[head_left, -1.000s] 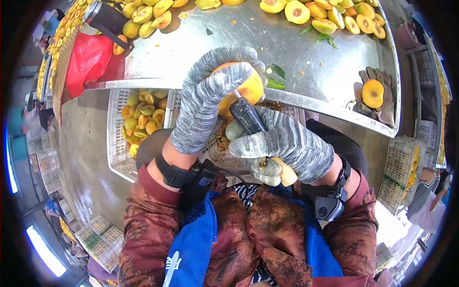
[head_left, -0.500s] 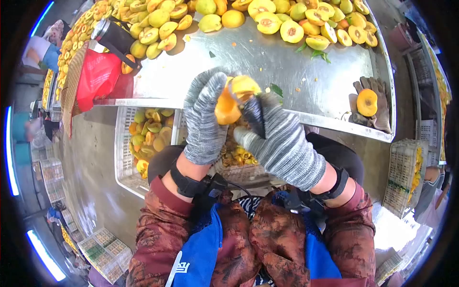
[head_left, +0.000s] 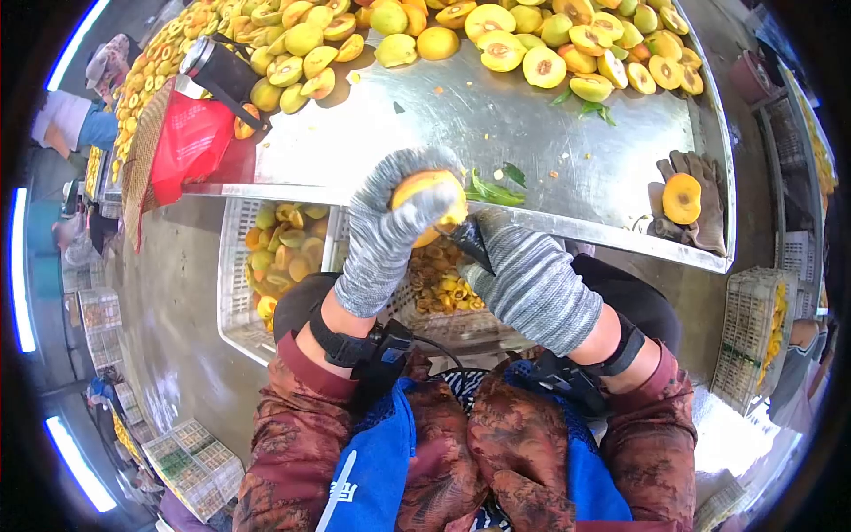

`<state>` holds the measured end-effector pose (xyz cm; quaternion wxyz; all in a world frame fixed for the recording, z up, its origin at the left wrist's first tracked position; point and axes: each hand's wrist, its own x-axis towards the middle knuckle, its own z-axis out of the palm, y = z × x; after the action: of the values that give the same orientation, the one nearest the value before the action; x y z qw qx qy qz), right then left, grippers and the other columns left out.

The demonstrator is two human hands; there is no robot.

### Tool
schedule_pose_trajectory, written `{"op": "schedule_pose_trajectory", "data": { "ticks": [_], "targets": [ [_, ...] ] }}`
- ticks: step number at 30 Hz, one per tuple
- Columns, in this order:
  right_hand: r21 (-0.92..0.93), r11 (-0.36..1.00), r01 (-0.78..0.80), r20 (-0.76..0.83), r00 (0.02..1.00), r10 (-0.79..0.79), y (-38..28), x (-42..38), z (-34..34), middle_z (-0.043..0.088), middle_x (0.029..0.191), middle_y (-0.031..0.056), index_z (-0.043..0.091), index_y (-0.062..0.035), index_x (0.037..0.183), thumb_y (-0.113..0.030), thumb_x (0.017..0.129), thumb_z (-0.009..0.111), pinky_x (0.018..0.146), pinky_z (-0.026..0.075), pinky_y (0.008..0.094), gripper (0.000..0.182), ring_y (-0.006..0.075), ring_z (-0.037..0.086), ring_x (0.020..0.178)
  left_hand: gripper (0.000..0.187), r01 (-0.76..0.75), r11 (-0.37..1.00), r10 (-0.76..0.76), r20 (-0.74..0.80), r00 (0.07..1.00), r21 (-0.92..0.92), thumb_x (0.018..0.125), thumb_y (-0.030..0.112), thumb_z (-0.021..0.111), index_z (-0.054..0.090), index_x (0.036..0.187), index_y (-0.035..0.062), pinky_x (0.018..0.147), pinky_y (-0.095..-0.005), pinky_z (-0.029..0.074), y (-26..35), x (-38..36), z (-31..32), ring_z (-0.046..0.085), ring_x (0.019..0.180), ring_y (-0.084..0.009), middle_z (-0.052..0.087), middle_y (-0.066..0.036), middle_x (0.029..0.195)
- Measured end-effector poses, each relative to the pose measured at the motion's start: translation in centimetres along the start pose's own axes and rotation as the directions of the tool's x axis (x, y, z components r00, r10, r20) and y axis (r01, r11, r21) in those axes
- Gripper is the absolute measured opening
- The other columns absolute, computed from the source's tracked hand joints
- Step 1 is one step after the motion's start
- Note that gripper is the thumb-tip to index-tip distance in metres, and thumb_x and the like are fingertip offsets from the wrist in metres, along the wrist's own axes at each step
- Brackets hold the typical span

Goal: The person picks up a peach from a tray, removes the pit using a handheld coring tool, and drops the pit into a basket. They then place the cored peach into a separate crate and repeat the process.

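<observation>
In my gloved left hand [head_left: 390, 226] is a yellow peach [head_left: 427, 191], with the fingers wrapped round it above the table's front edge. My gloved right hand [head_left: 532, 275] is closed on a black-handled pitting tool [head_left: 470, 241]. The tool's tip is at the lower right side of the peach; the peach hides its working end. Below both hands, a crate [head_left: 443, 330] holds orange peach scraps [head_left: 448, 288].
Cut peaches [head_left: 301, 40] are heaped along the back of the metal table [head_left: 355, 151]. A black flask [head_left: 222, 71] and red bag [head_left: 188, 137] lie left. Brown gloves [head_left: 709, 199] carry a peach half [head_left: 682, 198] at right. Another crate of peaches [head_left: 228, 306] stands lower left.
My left hand has turned and come down slightly with the peach, its fingers now over the front. My right hand has dropped a little. A green leaf on the table has come into view.
</observation>
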<state>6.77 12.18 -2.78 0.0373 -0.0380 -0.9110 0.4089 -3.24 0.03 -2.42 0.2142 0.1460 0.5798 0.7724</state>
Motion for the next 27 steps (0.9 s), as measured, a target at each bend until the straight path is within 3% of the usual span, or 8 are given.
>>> {"op": "schedule_pose_trajectory", "data": {
  "ticks": [3, 8, 11, 16, 18, 22, 25, 27],
  "targets": [
    [-0.028, 0.999, -0.033, 0.106, 0.994, 0.036, -0.1, -0.2, -0.7, 0.056, 0.083, 0.0173, 0.045, -0.0012, 0.108, -0.011, 0.07, 0.06, 0.069, 0.044, 0.0382, 0.042, 0.0321, 0.055, 0.08, 0.036, -0.028, 0.897, -0.024, 0.111, 0.994, 0.441, 0.07, 0.022, 0.066, 0.057, 0.097, 0.0005, 0.075, -0.0281, 0.047, 1.9, -0.1, 0.0, 0.059, 0.082, -0.0166, 0.061, -0.01, 0.086],
    [-0.073, 0.997, -0.029, 0.203, 0.978, 0.044, -0.7, -0.7, -1.2, 0.058, 0.083, 0.0201, 0.05, 0.0014, 0.1, -0.016, 0.075, 0.052, 0.063, 0.046, 0.0409, 0.031, 0.0327, 0.058, 0.075, 0.034, -0.019, 0.9, -0.059, 0.167, 0.984, 0.435, 0.068, 0.017, 0.068, 0.057, 0.096, 0.0008, 0.075, -0.0283, 0.048, 2.3, -1.5, -0.9, 0.058, 0.082, -0.0152, 0.062, -0.009, 0.089],
    [-0.117, 0.992, 0.044, 0.119, 0.992, -0.03, 0.4, -1.3, -0.5, 0.059, 0.078, 0.0179, 0.05, -0.0033, 0.104, -0.021, 0.074, 0.058, 0.062, 0.046, 0.0404, 0.035, 0.0331, 0.058, 0.072, 0.037, -0.253, 0.753, 0.106, 0.266, 0.958, 0.608, 0.061, 0.006, 0.073, 0.058, 0.095, 0.0021, 0.074, -0.0265, 0.048, 2.4, -1.8, -0.8, 0.058, 0.08, -0.0136, 0.062, -0.006, 0.088],
    [-0.228, 0.97, 0.086, 0.13, 0.99, -0.058, 1.6, -2.2, 0.2, 0.058, 0.075, 0.0165, 0.05, -0.0036, 0.098, -0.02, 0.074, 0.055, 0.06, 0.046, 0.04, 0.029, 0.0312, 0.059, 0.071, 0.032, -0.208, 0.596, 0.052, 0.222, 0.974, 0.776, 0.064, 0.005, 0.072, 0.057, 0.092, 0.002, 0.07, -0.0238, 0.047, 1.8, -3.2, -0.3, 0.056, 0.078, -0.0106, 0.06, -0.004, 0.084],
    [-0.256, 0.966, 0.034, 0.171, 0.985, 0.01, 1.7, -2.5, 0.7, 0.058, 0.074, 0.0153, 0.049, -0.004, 0.097, -0.019, 0.074, 0.054, 0.059, 0.046, 0.0405, 0.028, 0.0307, 0.059, 0.07, 0.03, -0.211, 0.614, 0.17, 0.134, 0.976, 0.76, 0.064, 0.017, 0.074, 0.06, 0.084, 0.0012, 0.066, -0.0272, 0.046, 1.8, -3.7, -0.1, 0.057, 0.069, -0.0159, 0.059, -0.007, 0.077],
    [-0.299, 0.954, 0.005, 0.243, 0.967, 0.071, 1.7, -2.9, 0.9, 0.057, 0.081, 0.0162, 0.047, -0.004, 0.097, -0.02, 0.075, 0.053, 0.062, 0.045, 0.0411, 0.028, 0.0306, 0.058, 0.073, 0.023, -0.086, 0.825, 0.21, -0.162, 0.964, 0.559, 0.073, 0.01, 0.067, 0.057, 0.091, 0.0001, 0.069, -0.0229, 0.045, 4.3, -4.0, -3.1, 0.053, 0.076, -0.0101, 0.057, -0.003, 0.082],
    [-0.328, 0.944, 0.036, 0.21, 0.977, 0.036, 2.0, -3.1, 0.7, 0.056, 0.082, 0.0166, 0.046, -0.004, 0.096, -0.021, 0.075, 0.055, 0.067, 0.043, 0.0405, 0.028, 0.0315, 0.056, 0.078, 0.022, 0.043, 0.709, 0.239, -0.297, 0.925, 0.704, 0.078, 0.011, 0.059, 0.056, 0.097, 0.0005, 0.077, -0.0228, 0.043, 6.2, -4.5, -8.2, 0.054, 0.083, -0.0104, 0.058, -0.004, 0.089],
    [-0.297, 0.954, 0.029, 0.205, 0.978, 0.034, 1.5, -3.3, 0.5, 0.056, 0.082, 0.017, 0.046, -0.0031, 0.098, -0.021, 0.076, 0.055, 0.067, 0.043, 0.0407, 0.03, 0.0322, 0.057, 0.077, 0.023, 0.079, 0.751, 0.234, -0.376, 0.897, 0.656, 0.08, 0.013, 0.058, 0.055, 0.1, 0.0007, 0.078, -0.0233, 0.043, 5.4, -4.1, -13.6, 0.053, 0.086, -0.0104, 0.057, -0.004, 0.092]
  ]
}}
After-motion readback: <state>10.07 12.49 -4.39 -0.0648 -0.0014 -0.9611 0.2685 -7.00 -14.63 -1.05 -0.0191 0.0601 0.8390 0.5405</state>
